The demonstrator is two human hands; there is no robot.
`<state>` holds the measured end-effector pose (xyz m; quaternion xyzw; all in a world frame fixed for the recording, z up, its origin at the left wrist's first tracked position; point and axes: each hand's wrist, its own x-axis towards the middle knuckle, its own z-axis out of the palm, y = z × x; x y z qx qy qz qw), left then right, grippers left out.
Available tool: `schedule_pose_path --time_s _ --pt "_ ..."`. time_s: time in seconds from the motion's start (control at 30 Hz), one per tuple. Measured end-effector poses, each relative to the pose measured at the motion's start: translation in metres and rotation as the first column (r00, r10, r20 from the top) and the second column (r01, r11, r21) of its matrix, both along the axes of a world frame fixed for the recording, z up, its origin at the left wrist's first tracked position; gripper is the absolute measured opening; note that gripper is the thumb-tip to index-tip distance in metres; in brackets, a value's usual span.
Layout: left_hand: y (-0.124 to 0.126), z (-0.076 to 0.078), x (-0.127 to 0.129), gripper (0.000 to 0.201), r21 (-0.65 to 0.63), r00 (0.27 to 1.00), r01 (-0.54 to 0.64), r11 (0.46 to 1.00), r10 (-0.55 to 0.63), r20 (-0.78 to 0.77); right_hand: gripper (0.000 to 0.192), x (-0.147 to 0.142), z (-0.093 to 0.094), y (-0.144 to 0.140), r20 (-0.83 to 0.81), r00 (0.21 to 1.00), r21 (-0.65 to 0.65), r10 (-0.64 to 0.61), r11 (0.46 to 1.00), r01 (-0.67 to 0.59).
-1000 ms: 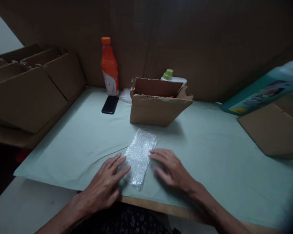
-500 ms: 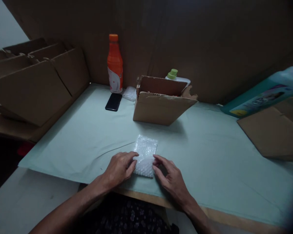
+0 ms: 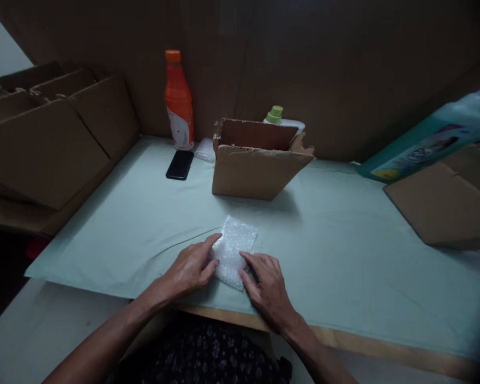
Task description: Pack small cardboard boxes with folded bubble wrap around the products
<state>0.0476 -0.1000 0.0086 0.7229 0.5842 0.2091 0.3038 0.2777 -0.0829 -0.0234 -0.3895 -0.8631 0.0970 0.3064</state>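
Observation:
A small rectangular piece of bubble wrap, looking like a flat pouch or folded packet, lies slightly turned on the pale green sheet. Whether anything is inside it I cannot tell. My left hand holds its left edge, the index finger stretched along the side and the thumb lower down. At the lower right edge my right hand grips it, index fingertip on top and thumb near the bottom corner. The other fingers of both hands are curled and partly hidden.
An open cardboard box stands ahead, a green-capped white bottle behind it. Left of it are a black phone, more bubble wrap and an orange bottle. Cartons flank the left; a teal jug and carton, the right.
The bubble wrap has turned a little, its lower end swinging left. My right hand has moved left, further over it, and my left index finger has slid up its edge. The view has shifted slightly.

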Motion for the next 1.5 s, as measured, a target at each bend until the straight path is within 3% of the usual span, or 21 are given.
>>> schedule_pose_path --time_s 0.17,0.3,0.37,0.43,0.5,0.6,0.67,0.77,0.87,0.93,1.0,1.13,1.27,1.4,1.5 --pt "0.008 -0.017 0.007 0.055 -0.02 0.989 -0.004 1.0 0.001 -0.148 0.036 -0.001 0.012 -0.01 0.075 0.993 0.062 0.092 0.993 -0.097" --pt "0.008 -0.021 0.008 0.045 0.178 0.989 -0.033 0.983 0.058 -0.139 0.031 -0.003 0.017 -0.005 0.179 0.971 -0.021 0.159 0.987 -0.158" --pt "-0.002 -0.017 0.003 0.047 0.285 0.999 -0.004 0.959 0.018 -0.046 0.029 -0.002 0.021 0.0 0.119 0.974 -0.126 0.191 0.976 -0.175" --pt "-0.014 -0.009 -0.004 0.053 0.317 0.993 0.068 0.946 -0.095 0.071 0.028 0.002 0.027 0.003 0.04 0.978 -0.287 0.204 0.94 -0.185" --pt "-0.024 -0.001 -0.008 0.06 0.27 0.971 0.124 0.955 -0.173 0.167 0.027 0.004 0.035 0.003 -0.004 0.985 -0.458 0.173 0.875 -0.156" --pt "-0.026 0.001 -0.007 0.06 0.151 0.971 0.081 0.985 -0.112 0.212 0.031 0.005 0.041 0.003 -0.004 0.993 -0.633 0.117 0.769 -0.093" --pt "-0.019 -0.005 -0.003 0.05 0.096 0.988 0.018 0.995 -0.033 0.153 0.032 0.006 0.038 0.006 0.033 0.995 -0.599 0.091 0.799 -0.053" --pt "-0.003 -0.015 0.007 0.041 0.104 1.0 -0.019 0.994 0.019 -0.002 0.033 0.009 0.028 0.018 0.125 0.991 -0.339 0.039 0.941 0.006" --pt "0.011 -0.018 0.016 0.037 0.165 0.983 -0.037 0.986 0.065 -0.172 0.046 0.014 0.018 0.034 0.221 0.975 -0.152 -0.018 0.987 0.052" --pt "0.015 -0.016 0.02 0.035 0.185 0.97 -0.059 0.981 0.1 -0.22 0.049 0.015 0.012 0.042 0.258 0.966 -0.135 -0.015 0.99 0.051" --pt "0.015 -0.015 0.021 0.034 0.192 0.976 -0.093 0.977 0.128 -0.176 0.039 0.014 0.008 0.044 0.24 0.97 -0.173 0.037 0.985 0.005" --pt "0.002 -0.015 0.015 0.046 0.152 0.986 -0.154 0.976 0.141 0.092 0.018 0.01 0.006 0.04 0.064 0.994 -0.235 0.092 0.969 -0.075" --pt "-0.008 -0.016 0.009 0.075 -0.027 0.952 -0.132 0.991 0.134 0.276 0.007 0.005 0.011 0.035 -0.141 0.972 -0.323 0.189 0.919 -0.225" --pt "-0.004 -0.014 0.013 0.091 -0.247 0.917 -0.001 0.969 0.099 0.385 0.015 0.006 0.014 0.033 -0.269 0.91 -0.351 0.316 0.847 -0.399" --pt "0.0 -0.011 0.017 0.081 -0.283 0.905 -0.006 0.959 0.125 0.407 0.042 0.015 0.013 0.035 -0.256 0.945 -0.427 0.203 0.853 -0.299"
